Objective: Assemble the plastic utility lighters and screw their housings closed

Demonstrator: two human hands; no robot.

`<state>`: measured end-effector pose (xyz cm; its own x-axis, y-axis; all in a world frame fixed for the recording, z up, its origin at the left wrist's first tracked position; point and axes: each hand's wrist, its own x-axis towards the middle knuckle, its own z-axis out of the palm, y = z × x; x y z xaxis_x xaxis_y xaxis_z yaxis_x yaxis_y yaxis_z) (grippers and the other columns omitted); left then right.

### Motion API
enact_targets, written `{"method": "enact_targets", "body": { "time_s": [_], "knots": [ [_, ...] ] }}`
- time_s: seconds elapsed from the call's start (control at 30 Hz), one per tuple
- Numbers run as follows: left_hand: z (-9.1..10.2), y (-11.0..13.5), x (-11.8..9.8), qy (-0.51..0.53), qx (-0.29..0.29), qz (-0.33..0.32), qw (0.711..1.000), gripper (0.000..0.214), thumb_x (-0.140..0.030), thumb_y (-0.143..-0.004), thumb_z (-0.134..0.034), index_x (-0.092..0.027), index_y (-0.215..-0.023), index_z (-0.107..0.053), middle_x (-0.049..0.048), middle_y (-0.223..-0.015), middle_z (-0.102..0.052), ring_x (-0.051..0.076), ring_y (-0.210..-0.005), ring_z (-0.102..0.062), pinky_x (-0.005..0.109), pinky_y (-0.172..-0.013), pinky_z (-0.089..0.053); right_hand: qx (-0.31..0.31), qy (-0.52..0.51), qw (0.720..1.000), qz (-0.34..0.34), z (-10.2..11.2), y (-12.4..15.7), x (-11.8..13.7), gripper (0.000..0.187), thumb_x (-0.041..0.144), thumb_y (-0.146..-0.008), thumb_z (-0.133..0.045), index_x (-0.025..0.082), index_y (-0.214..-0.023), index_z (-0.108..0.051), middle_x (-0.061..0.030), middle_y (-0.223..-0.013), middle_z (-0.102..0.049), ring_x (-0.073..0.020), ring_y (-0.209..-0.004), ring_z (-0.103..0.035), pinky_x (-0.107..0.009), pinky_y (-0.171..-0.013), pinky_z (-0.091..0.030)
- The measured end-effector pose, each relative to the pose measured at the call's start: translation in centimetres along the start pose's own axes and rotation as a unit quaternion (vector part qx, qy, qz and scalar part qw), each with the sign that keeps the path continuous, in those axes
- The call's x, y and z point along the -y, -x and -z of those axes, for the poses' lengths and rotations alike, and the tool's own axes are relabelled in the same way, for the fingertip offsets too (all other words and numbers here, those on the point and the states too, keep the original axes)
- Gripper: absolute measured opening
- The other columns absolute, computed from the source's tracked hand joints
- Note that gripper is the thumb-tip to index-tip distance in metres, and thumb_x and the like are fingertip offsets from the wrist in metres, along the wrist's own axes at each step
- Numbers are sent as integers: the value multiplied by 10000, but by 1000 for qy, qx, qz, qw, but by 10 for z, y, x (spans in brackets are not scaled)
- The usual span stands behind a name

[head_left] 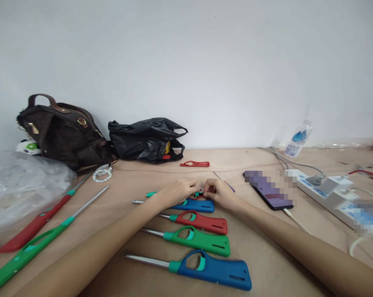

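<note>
My left hand [183,190] and my right hand [219,194] meet over an opened gas lighter [199,194], mostly hidden by my fingers. A bit of red casing, a small black and teal part and a thin pale wire show between them. My left fingers are closed on it; my right fingertips are pinched at the wire end. Below my hands lie long-necked lighters in a column: a blue one [198,205], a red one [205,222], a green one [205,242] and a larger-looking blue one [220,270]. A loose red casing half [201,164] lies beyond my hands.
Long red [34,227] and green [22,260] lighters lie left, beside a clear plastic bag [22,189]. A backpack [65,136], black bag [143,140] and bead bracelet [102,175] sit behind. A screwdriver [230,187], phone [268,192], power strip [319,192] and bottle [298,139] are right.
</note>
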<state>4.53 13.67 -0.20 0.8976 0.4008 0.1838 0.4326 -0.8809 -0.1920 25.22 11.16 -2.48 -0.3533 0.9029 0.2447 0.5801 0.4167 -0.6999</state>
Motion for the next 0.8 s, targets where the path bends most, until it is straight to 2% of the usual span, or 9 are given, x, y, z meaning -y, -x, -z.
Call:
{"method": "enact_targets", "body": {
  "time_s": [0.3,0.4,0.47,0.53,0.63,0.73,0.8],
  "knots": [
    [-1,10,-3,47,-16,47,998,325,-30,-835,-457,-194,-1027,-662,31,-809,-590,173,-756,-581,232,-691,-437,16,-48,998,-45,-3,-11,-4,144,58,-659,-635,175,-610,-567,33,-601,-578,-121,-576,-521,-223,-529,-357],
    [1,15,-7,46,-18,54,997,336,-37,-830,-455,-193,-1039,-667,42,-863,-614,184,-800,-594,245,-721,-452,2,-23,999,-41,-3,-8,-2,150,58,-671,-637,179,-623,-562,33,-604,-575,-124,-582,-523,-221,-528,-352],
    [4,18,-11,47,-21,58,997,327,-59,-835,-460,-188,-1052,-667,56,-926,-631,200,-841,-605,264,-743,-460,-9,26,1000,-4,-1,-4,1,160,56,-693,-631,184,-642,-551,23,-642,-578,-132,-611,-524,-229,-554,-358],
    [8,20,-15,48,-20,63,997,322,-80,-839,-461,-184,-1064,-666,66,-983,-638,214,-878,-610,284,-769,-463,-3,85,994,69,3,0,4,163,58,-730,-611,186,-657,-541,1,-698,-584,-147,-664,-529,-246,-601,-372],
    [11,22,-20,49,-19,70,996,326,-84,-825,-461,-179,-1056,-670,71,-1011,-640,223,-906,-603,308,-806,-461,55,153,970,179,12,2,8,136,77,-799,-555,180,-712,-572,-38,-774,-591,-176,-752,-544,-275,-679,-396],
    [14,23,-23,57,-21,80,995,341,-73,-799,-469,-174,-1052,-675,72,-1012,-640,229,-923,-584,336,-844,-451,109,198,949,219,21,2,10,164,82,-828,-504,172,-791,-635,-63,-817,-598,-196,-778,-556,-300,-714,-409],
    [15,24,-24,66,-21,86,994,360,-70,-792,-475,-184,-1069,-674,70,-1016,-637,231,-939,-568,357,-873,-436,119,214,943,225,25,1,11,192,81,-824,-498,170,-807,-667,-74,-829,-606,-205,-770,-558,-314,-715,-413]
  ]
}}
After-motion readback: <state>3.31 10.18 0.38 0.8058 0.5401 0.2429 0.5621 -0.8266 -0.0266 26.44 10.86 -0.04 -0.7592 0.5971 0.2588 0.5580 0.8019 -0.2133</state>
